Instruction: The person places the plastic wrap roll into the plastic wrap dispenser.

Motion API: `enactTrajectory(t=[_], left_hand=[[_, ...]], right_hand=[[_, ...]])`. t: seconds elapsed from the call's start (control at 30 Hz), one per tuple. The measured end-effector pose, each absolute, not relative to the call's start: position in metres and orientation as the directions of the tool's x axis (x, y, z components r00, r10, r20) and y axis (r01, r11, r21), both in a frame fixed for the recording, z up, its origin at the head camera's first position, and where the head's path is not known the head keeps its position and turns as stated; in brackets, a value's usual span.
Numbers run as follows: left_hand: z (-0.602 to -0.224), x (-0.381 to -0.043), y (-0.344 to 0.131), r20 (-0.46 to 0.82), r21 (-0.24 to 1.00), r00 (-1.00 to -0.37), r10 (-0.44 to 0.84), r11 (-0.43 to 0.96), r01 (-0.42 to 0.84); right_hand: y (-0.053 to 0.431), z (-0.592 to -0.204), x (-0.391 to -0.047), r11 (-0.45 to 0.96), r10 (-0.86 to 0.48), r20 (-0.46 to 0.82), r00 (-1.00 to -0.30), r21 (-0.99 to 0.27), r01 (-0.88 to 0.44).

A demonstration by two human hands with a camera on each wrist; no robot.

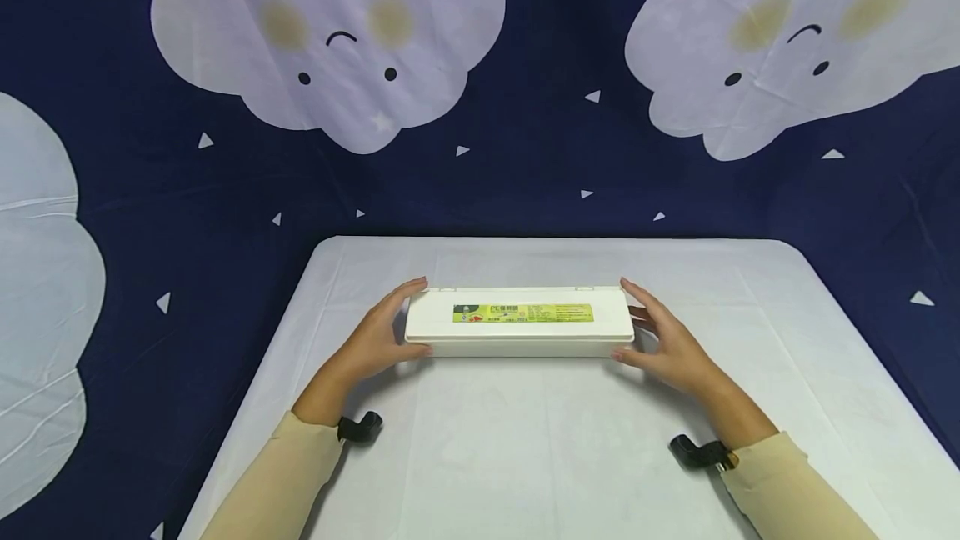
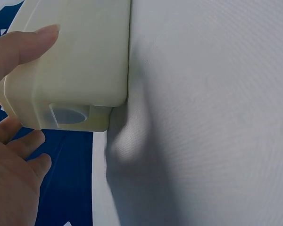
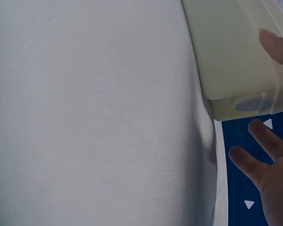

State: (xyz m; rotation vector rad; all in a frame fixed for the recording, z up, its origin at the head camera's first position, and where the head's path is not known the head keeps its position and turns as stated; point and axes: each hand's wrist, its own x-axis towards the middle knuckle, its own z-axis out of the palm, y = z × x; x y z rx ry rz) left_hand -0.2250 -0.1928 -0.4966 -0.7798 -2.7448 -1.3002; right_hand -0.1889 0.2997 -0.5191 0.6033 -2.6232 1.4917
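A long white cling film box [image 1: 525, 347] with a green and yellow label on its lid lies crosswise on the white-covered table. My left hand [image 1: 378, 332] grips its left end, thumb on the front side and forefinger reaching round to the back edge. At the opposite end my right hand [image 1: 675, 348] holds the box the same way. In the left wrist view the thumb [image 2: 42, 42] presses the box's front face, and the other fingers spread near its end. The right wrist view shows the thumb [image 3: 276, 47] on the front face and two fingers spread apart from the end.
The table [image 1: 480, 457] has a white cloth and rounded far corners. Behind it hangs a dark blue backdrop [image 1: 525, 190] with cloud faces and small white triangles. A black wrist camera [image 1: 360, 427] sits at the left cuff, another black camera [image 1: 697, 452] at the right.
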Motion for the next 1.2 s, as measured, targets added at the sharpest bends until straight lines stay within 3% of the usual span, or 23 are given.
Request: enactTrajectory(t=[0.5, 0.87, 1.2], left_hand=[[-0.4999, -0.2245, -0.1957, 0.222, 0.745, -0.885, 0.408, 0.515, 0.424], [-0.4963, -0.228, -0.1967, 0.135, 0.773, -0.885, 0.446, 0.511, 0.376], [-0.5, -0.2282, -0.1956, 0.158, 0.787, -0.886, 0.435, 0.486, 0.379]], right_hand=[[0.2985, -0.5199, -0.1892, 0.481, -0.313, 0.289, -0.905, -0.773, -0.413], [0.2978, -0.5201, -0.1893, 0.483, -0.28, 0.213, -0.936, -0.812, -0.329], [0.2968, -0.5211, -0.1893, 0.487, -0.265, 0.212, -0.941, -0.812, -0.32]])
